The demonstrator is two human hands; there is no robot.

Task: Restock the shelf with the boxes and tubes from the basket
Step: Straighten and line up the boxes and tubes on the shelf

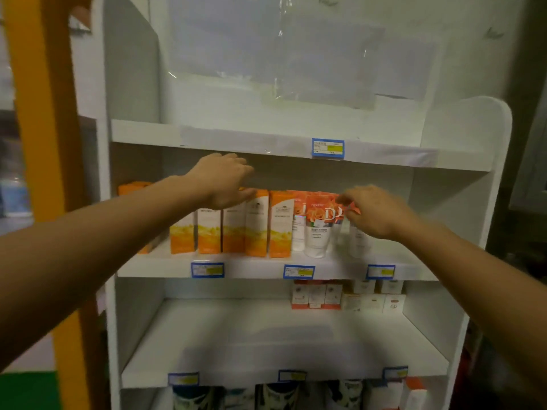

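A white shelf unit [266, 269] stands in front of me. On its middle shelf a row of orange-and-white boxes [256, 226] stands upright on the left, with white tubes with red flowered tops [318, 229] to their right. My left hand [225, 179] reaches over the tops of the boxes, fingers curled on the upper edge of one box. My right hand [376, 213] is at the tubes' tops, fingertips pinching a red tube end at the right of the row. The basket is out of view.
The top shelf [236, 137] holds nothing visible. Small red-and-white boxes [346, 295] sit at the back right of the lower shelf. More products stand on the bottom shelf [281, 395]. An orange post [44, 143] rises on the left. Blue price tags line the shelf edges.
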